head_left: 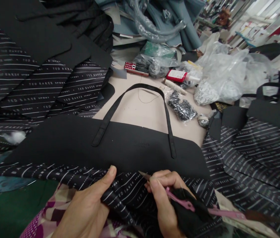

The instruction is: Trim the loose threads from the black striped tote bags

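- left hand [85, 206]: the thumb [108, 177] presses down on the striped lining [127, 188] printed "ted baker sport", with the other fingers curled out of sight beneath it, so the cloth is pinched firmly
- right hand [164, 201]: the fingers [161, 180] are closed around pink-handled scissors [180, 198], with the narrow blade tip [144, 175] just past the fingertips, pointing toward the left hand
- a bunched black fabric piece [186, 211] lies just under and beyond the right fingers; whether they also grip it, i cannot tell
- the black tote bag [105, 145] lies directly ahead of both hands, its lining running into the left fingers and its strap handles [135, 86] looping away from them
- beyond the fingers, on a beige table [130, 109], are a red phone [133, 68], a red-and-white bottle [179, 76] and a clear bag of small black parts [180, 105]
- left of the fingers is a stack of black striped panels [43, 89]; to their right are more black striped bags [261, 145]
- below the left hand is a pink-patterned sleeve [50, 205]
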The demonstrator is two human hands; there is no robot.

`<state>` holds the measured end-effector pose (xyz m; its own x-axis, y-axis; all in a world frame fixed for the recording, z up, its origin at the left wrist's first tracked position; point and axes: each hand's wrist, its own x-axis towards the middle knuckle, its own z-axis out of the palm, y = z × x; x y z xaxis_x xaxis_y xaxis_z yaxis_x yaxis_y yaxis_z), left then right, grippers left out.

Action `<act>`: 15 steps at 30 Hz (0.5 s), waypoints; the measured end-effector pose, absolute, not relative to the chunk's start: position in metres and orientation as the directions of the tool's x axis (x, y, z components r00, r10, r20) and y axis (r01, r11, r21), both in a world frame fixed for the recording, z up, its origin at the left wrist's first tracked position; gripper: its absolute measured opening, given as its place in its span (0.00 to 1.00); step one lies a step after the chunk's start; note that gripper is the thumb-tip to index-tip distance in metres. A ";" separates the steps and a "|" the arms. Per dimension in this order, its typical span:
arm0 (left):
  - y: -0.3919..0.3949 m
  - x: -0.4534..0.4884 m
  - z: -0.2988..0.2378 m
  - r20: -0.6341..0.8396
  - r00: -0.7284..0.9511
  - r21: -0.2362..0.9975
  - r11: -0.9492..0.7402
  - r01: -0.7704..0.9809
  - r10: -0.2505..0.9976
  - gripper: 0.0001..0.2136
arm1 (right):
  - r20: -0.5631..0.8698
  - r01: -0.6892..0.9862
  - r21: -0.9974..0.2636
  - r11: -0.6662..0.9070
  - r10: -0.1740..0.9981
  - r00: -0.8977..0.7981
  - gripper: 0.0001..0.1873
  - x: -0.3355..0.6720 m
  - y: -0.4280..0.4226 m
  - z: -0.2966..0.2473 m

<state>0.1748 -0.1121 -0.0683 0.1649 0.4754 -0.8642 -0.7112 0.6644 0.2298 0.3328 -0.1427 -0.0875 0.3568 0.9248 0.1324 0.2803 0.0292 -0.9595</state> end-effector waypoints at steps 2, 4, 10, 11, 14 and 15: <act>-0.111 0.175 -0.067 -0.861 0.139 0.257 0.655 -0.710 0.489 0.22 | 0.142 0.309 -0.951 0.033 0.930 0.340 0.15 0.333 -0.143 -0.087; -0.110 0.175 -0.065 -0.859 0.086 0.305 0.638 -0.707 0.505 0.23 | 0.138 0.317 -0.948 0.029 0.934 0.329 0.15 0.332 -0.143 -0.088; -0.111 0.173 -0.063 -0.867 0.075 0.319 0.666 -0.674 0.492 0.24 | 0.155 0.328 -0.943 0.046 0.936 0.315 0.16 0.333 -0.143 -0.090; -0.111 0.173 -0.064 -0.867 0.069 0.326 0.664 -0.673 0.494 0.25 | 0.161 0.342 -0.939 0.047 0.936 0.313 0.16 0.333 -0.142 -0.090; -0.112 0.174 -0.067 -0.868 0.087 0.310 0.672 -0.672 0.488 0.25 | 0.176 0.395 -0.917 0.047 0.939 0.296 0.16 0.331 -0.141 -0.086; -0.112 0.174 -0.068 -0.871 0.101 0.297 0.678 -0.672 0.481 0.25 | 0.182 0.411 -0.910 0.049 0.940 0.289 0.15 0.330 -0.140 -0.085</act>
<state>0.1744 -0.1123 -0.0682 0.1010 0.4812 -0.8708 -0.6719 0.6785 0.2970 0.3299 -0.1400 -0.0852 0.2895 0.9398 0.1815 0.4112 0.0491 -0.9102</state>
